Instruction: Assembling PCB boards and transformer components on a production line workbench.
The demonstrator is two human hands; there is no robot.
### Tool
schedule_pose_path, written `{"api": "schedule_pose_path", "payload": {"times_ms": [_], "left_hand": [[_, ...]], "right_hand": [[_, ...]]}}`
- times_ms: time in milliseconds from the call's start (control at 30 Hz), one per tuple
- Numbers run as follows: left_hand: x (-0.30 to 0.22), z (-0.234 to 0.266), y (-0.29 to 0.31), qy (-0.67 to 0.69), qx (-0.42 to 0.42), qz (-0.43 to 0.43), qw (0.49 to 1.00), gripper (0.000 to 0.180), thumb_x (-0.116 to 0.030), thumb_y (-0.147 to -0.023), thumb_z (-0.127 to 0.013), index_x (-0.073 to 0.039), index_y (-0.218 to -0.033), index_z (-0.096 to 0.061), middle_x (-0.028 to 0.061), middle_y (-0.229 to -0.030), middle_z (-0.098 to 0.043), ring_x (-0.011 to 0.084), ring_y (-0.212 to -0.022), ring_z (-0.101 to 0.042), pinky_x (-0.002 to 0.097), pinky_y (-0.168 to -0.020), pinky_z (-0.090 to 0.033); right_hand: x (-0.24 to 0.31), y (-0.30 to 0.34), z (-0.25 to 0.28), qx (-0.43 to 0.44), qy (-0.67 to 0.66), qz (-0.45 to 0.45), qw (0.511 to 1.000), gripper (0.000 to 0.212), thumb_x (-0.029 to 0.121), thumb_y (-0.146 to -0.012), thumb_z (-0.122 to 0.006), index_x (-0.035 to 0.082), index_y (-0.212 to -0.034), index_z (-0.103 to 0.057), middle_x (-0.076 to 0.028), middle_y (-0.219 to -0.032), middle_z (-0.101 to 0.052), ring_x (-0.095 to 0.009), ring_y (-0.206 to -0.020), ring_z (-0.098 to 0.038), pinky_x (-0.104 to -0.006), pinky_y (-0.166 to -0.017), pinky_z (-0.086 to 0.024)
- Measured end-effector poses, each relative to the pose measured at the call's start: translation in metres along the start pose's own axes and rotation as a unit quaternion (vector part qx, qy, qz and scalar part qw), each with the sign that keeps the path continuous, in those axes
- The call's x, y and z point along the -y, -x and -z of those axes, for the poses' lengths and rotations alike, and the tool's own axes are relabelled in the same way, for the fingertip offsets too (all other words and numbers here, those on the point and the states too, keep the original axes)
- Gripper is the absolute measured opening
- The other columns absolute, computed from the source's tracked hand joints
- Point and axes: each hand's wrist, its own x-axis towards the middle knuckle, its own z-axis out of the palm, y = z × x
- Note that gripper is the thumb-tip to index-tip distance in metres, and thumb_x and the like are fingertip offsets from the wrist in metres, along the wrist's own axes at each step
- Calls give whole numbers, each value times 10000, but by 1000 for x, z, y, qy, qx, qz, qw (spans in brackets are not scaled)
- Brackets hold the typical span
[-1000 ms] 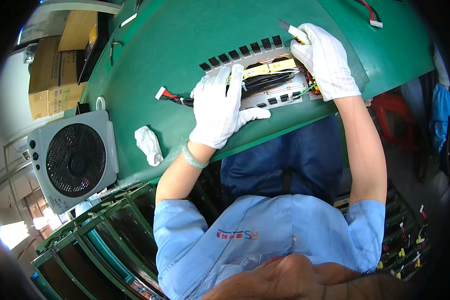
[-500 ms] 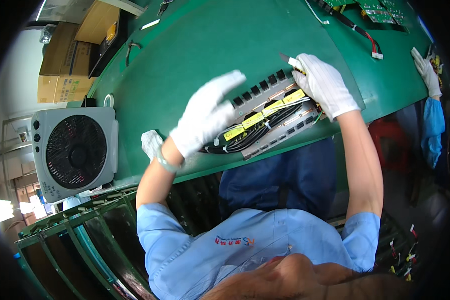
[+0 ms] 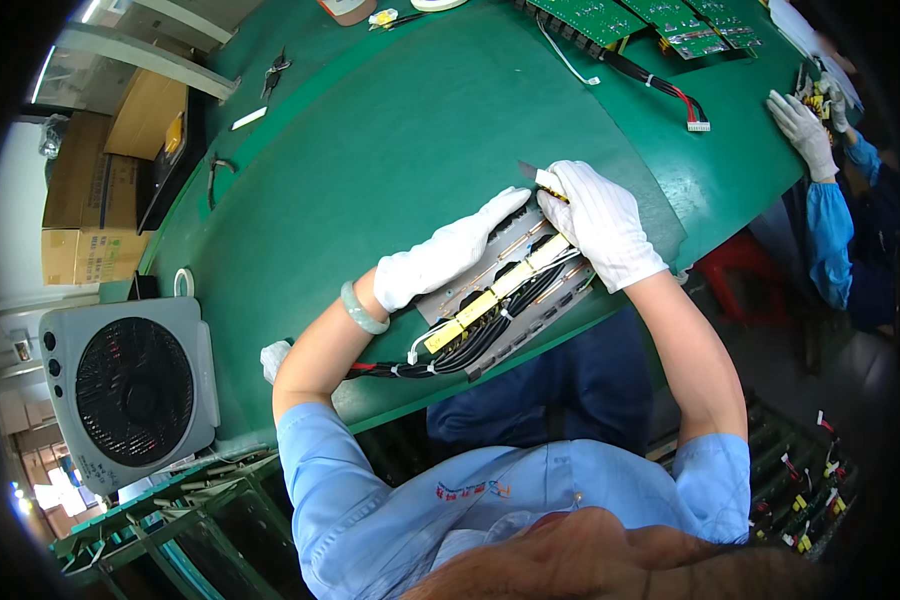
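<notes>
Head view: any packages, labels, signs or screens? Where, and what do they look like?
Cardboard boxes: far left beyond the green table, stacked, brown.
Yellow labels: rectangular strips on the grey metal unit under the left hand and right hand.
Small white label: flat strip on the table's upper left.
No screens or signs in view.

A green-topped desk (image 3: pixel 370 150) fills the middle of the view. At nine o'clock a grey box fan (image 3: pixel 130 385) stands beside it, with stacked cardboard boxes (image 3: pixel 80 230) above at ten o'clock. Green metal racks (image 3: pixel 170 520) sit at seven o'clock. A red stool (image 3: pixel 745 285) shows at three o'clock. Bright light enters at the lower left edge.
</notes>
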Motion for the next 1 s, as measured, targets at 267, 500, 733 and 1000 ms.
{"api": "schedule_pose_path", "payload": {"times_ms": [267,500,733,1000], "left_hand": [[-12,-13,4,-57,-30,5,998,869,-624,-983,-382,-14,-1571,-186,168,-1629,-204,275,-1509,-188,387,-1221,-131],[-22,18,23,-87,-50,-18,995,830,-596,-1031,-93,45,-1547,-203,143,-1639,-186,248,-1530,-82,372,-1231,-49],[-8,-16,59,-44,-51,-12,998,955,-705,-982,-187,50,-1560,-99,177,-1649,-102,256,-1534,-33,381,-1224,-20],[-6,-25,55,-90,-52,-10,994,946,-668,-953,-405,6,-1567,-153,179,-1646,-138,307,-1531,-93,398,-1224,-90]], "right_hand": [[4,-3,-3,26,23,-14,999,213,251,-894,-648,97,-994,-541,-117,-910,-604,-351,-811,-628,-467,-677,-506],[-7,0,3,26,21,1,999,200,257,-913,-621,93,-988,-534,-139,-935,-605,-373,-822,-619,-467,-679,-496],[-3,-2,-4,7,24,8,1000,200,251,-896,-633,89,-967,-540,-128,-910,-608,-361,-815,-623,-460,-678,-505],[-4,1,-5,-21,17,9,1000,180,246,-893,-631,98,-946,-542,-115,-896,-616,-348,-804,-630,-461,-670,-511]]}}
